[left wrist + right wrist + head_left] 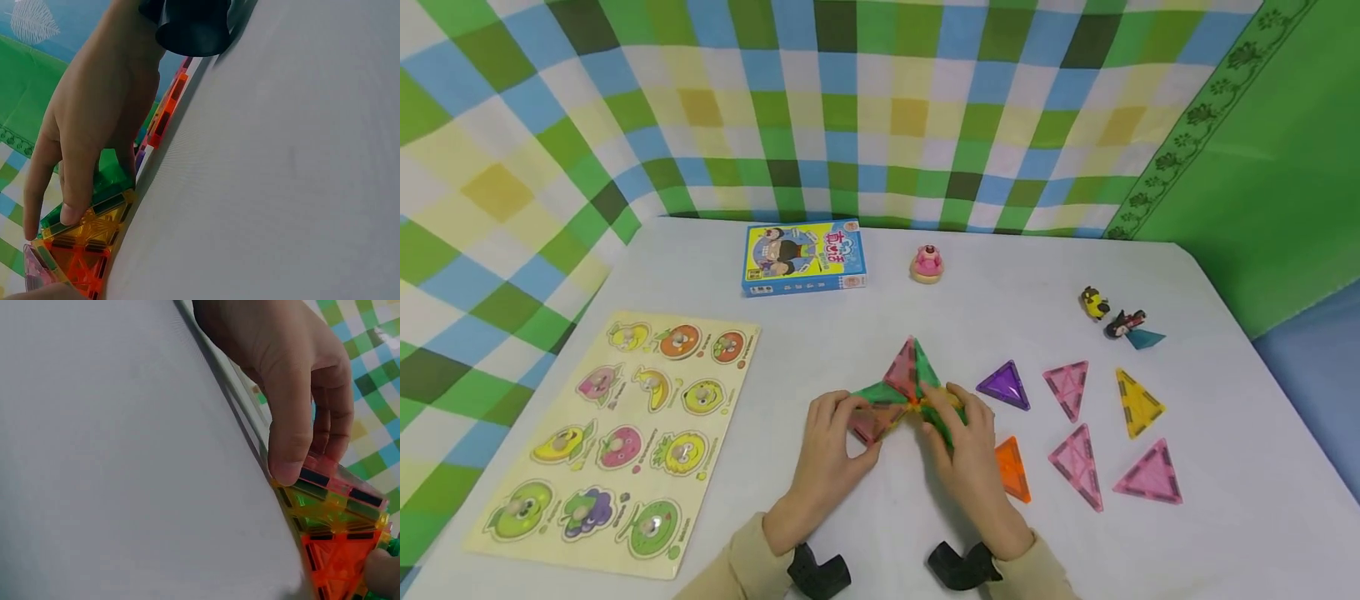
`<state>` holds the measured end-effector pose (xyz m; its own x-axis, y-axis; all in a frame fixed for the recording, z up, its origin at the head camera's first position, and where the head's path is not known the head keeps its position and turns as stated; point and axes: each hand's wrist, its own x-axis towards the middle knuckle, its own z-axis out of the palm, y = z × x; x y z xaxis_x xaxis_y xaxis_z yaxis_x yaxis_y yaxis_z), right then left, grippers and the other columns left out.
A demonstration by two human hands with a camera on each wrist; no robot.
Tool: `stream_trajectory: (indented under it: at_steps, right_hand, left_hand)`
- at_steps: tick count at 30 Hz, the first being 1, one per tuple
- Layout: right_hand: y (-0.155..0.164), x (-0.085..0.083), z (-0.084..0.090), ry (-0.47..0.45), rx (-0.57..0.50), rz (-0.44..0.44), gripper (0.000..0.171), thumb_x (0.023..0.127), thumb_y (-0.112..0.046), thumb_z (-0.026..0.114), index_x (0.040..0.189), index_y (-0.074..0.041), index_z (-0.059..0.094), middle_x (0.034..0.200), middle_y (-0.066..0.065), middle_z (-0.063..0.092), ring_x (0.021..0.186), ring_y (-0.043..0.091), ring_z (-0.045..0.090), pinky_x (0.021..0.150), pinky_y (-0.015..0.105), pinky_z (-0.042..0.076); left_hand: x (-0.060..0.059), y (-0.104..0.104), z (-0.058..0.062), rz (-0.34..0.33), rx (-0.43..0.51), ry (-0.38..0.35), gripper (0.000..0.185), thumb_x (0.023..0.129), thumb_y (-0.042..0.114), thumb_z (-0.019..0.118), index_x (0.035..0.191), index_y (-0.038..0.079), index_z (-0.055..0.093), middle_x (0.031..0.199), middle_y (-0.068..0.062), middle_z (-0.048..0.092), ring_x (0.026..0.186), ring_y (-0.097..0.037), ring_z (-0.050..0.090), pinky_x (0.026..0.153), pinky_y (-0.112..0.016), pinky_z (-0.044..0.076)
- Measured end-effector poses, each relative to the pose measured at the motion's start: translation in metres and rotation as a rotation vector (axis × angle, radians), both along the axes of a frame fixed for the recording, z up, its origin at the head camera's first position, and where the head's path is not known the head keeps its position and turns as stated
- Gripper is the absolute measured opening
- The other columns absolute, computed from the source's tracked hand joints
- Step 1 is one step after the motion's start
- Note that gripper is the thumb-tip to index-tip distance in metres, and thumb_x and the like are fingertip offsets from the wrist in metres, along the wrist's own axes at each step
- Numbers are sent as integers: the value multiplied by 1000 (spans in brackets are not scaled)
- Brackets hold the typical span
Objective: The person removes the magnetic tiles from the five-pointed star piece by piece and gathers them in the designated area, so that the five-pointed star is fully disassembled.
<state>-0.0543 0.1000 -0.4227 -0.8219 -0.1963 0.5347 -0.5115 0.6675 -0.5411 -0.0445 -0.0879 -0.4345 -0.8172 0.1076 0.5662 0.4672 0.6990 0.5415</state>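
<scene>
A star-like build of translucent magnetic tiles [901,373] stands on the table between the hands, with pink, green, yellow and orange triangles joined at the middle. My left hand [826,450] pinches its left arm, thumb at the near edge and fingers over the far side. My right hand [966,457] pinches a green tile [112,178] on the right arm, thumb in front. Yellow and orange tiles [344,562] show on the near face in the right wrist view, where the left hand [287,381] holds a pink-edged tile. Fingers hide parts of the build.
Loose triangles lie to the right: purple [1006,386], orange [1012,471], yellow [1138,404] and several pink ones [1077,467]. A fruit puzzle board [715,450] lies left. Behind are a blue box [805,258], a pink figurine [927,264] and small toys [1095,303].
</scene>
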Motion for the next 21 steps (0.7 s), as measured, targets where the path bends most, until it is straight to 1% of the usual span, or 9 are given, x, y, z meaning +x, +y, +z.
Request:
stream_trajectory:
  at_steps: [5, 8, 11, 14, 16, 18, 21]
  right_hand:
    - [2, -3, -5, 71, -43, 81, 50, 75, 2, 67, 123, -11, 57, 117, 24, 49, 105, 42, 38, 84, 55, 28]
    - [3, -4, -6, 63, -60, 104, 50, 76, 3, 66, 123, -11, 57, 117, 24, 49, 106, 42, 37, 86, 54, 26]
    - [4, -3, -8, 56, -26, 117, 52, 77, 5, 65, 124, -14, 57, 120, 24, 47, 107, 45, 36, 87, 56, 26]
    - [6, -2, -9, 58, 15, 137, 54, 77, 9, 63, 123, -17, 57, 123, 24, 45, 109, 49, 34, 87, 60, 24]
    - [6, -1, -9, 49, 26, 153, 55, 77, 10, 61, 123, -19, 57, 124, 24, 44, 110, 49, 32, 88, 61, 23]
    - [7, 0, -9, 31, 22, 162, 54, 78, 10, 60, 123, -20, 57, 125, 23, 43, 112, 49, 31, 89, 61, 22]
    - [8, 0, -8, 2, 18, 167, 54, 80, 8, 58, 125, -22, 56, 127, 22, 42, 114, 47, 29, 90, 60, 21]
  left_hand:
    - [2, 0, 1, -28, 58, -53, 48, 57, 10, 79, 99, 5, 55, 101, -5, 54, 97, -22, 46, 80, -35, 41]
    - [2, 0, 3, -34, 82, -78, 47, 57, 9, 77, 99, 6, 56, 99, -3, 56, 96, -21, 47, 80, -34, 42]
    - [2, 0, 3, -29, 101, -96, 47, 57, 9, 77, 100, 5, 57, 98, -4, 57, 93, -20, 48, 78, -34, 43]
    - [3, 0, 5, -23, 160, -140, 47, 59, 7, 77, 101, 4, 55, 96, -4, 58, 88, -17, 51, 74, -33, 44]
    - [4, 0, 5, -24, 204, -168, 47, 60, 5, 77, 102, 3, 54, 98, -5, 59, 87, -17, 53, 73, -33, 45]
    - [3, 0, 7, -21, 248, -189, 47, 62, 5, 77, 103, 4, 54, 102, -6, 60, 90, -17, 55, 76, -34, 45]
    - [2, -3, 11, -7, 263, -195, 47, 65, 7, 77, 106, 4, 54, 111, -8, 60, 97, -19, 54, 82, -38, 43]
